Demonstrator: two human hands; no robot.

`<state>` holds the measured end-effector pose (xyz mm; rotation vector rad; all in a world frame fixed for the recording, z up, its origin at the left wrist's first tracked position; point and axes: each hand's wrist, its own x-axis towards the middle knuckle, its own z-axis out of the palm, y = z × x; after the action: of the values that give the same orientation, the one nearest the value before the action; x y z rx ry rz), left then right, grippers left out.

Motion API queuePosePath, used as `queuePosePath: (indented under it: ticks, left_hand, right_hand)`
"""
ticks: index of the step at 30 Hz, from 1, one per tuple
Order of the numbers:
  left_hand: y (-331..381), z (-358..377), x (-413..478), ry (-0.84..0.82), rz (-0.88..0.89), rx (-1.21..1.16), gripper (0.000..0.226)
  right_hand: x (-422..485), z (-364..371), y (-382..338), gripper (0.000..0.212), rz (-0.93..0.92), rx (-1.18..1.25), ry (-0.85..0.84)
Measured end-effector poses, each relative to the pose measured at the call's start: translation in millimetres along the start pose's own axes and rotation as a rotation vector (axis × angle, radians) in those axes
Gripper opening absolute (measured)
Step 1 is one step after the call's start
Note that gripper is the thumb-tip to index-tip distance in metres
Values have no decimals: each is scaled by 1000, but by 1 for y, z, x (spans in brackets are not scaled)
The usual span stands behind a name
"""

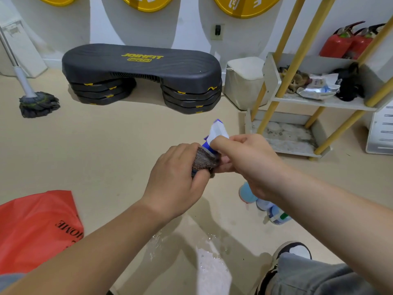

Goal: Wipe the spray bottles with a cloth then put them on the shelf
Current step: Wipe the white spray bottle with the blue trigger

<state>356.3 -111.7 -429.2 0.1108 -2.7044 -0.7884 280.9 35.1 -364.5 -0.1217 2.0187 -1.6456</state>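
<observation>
A spray bottle with a white and purple trigger head is held between both hands above the floor. My right hand grips it just below the head. My left hand is closed around a dark brownish cloth wrapped on the bottle's body, which hides most of the bottle. Other spray bottles, light blue and white, lie on the floor under my right forearm, partly hidden. The white shelf with yellow posts stands to the right.
A black step platform sits ahead by the wall, a mop at left, a red plastic bag at lower left. A wet, foamy patch spreads on the floor near my shoe. Fire extinguishers stand behind the shelf.
</observation>
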Motion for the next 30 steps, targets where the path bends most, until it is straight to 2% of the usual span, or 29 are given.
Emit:
queuePosePath:
  ticks: [3,6,9,11,15,19,22,26,28,30]
  left_hand:
    - [0,-7,-1,-75,-121,-417,20]
    - [3,-6,0,-137,-296,-687,10]
    - [8,-9,3,-226,-390,-846,25]
    - [10,-11,4,-238,-413,-864,31]
    - [18,-13,0,-191,-368,-830,23]
    - [15,-14,-2,-231,-360,-819,22]
    - [4,-15,1,-256,-528,-836,18]
    - [-10,-7,-5,-284,-888,-941,37]
    - [-12,-3,-7,-277,-933,-999,44]
    - [-5,-4,-3,-300,-886,-1003,30]
  right_hand:
    - [7,-9,0,24,-21,30,-24]
    - [7,-9,2,23,-26,29,-71]
    - [5,-8,4,22,-44,27,-110]
    - [5,-8,5,24,-52,50,-135]
    - [6,-7,8,18,-85,80,-234]
    - [9,-5,13,21,-110,51,-180]
    - [10,-5,12,19,-117,14,-102]
    - [16,-14,8,25,-103,62,24]
    - [18,-17,8,26,-80,88,35]
    - [17,-15,10,22,-62,86,15]
